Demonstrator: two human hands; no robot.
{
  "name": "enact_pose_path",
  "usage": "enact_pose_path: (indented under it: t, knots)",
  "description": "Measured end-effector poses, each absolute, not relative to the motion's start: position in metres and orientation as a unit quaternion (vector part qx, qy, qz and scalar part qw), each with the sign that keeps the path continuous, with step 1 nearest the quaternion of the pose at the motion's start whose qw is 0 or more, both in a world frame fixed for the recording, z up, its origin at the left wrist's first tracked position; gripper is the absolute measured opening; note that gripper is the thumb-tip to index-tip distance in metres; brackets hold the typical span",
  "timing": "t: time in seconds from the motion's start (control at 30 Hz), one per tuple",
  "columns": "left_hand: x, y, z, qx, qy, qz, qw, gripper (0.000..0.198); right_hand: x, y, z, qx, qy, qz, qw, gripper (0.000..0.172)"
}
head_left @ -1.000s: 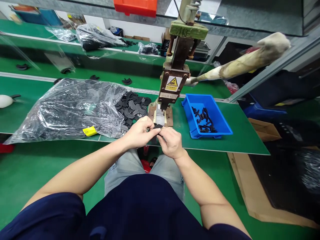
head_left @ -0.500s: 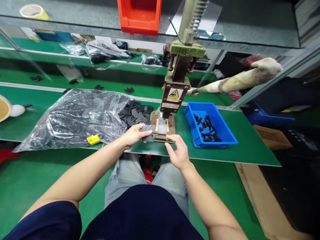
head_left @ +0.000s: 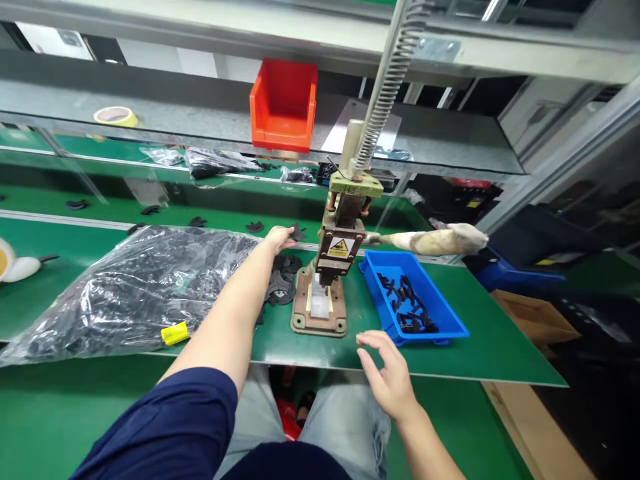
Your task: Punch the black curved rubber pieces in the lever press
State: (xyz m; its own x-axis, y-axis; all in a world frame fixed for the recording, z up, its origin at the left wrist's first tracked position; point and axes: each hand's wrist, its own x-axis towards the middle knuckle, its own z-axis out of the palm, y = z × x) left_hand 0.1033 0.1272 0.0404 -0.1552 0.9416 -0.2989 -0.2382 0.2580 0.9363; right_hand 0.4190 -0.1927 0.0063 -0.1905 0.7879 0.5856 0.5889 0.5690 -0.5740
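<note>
Two hands: both bare, well apart.
Left hand (head_left: 278, 236): centre frame, fingers grasping a black part (head_left: 299, 233) above the pile (head_left: 281, 283).
Right hand (head_left: 387, 375): lower centre, fingers released, near the press (head_left: 320, 308) and blue bin (head_left: 453, 323).

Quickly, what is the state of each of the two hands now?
Left hand: reaching to a black part; grip cannot be told.
Right hand: open, empty.
</note>
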Motion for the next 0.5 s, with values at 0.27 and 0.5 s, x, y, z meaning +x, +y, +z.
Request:
enact_pose_path:
  t: [0.27, 0.5]
  knots:
    - [0.095, 0.076, 0.023, 0.376, 0.625, 0.475, 0.492, 0.031, 0.525, -0.121, 0.02, -0.644, -0.709, 0.066, 0.28, 0.034]
    - [0.096, -0.076, -0.014, 0.578, 0.544, 0.447, 0.412, 0.058, 0.571, -0.034, 0.026, -0.687, -0.715, 0.126, 0.03, 0.067]
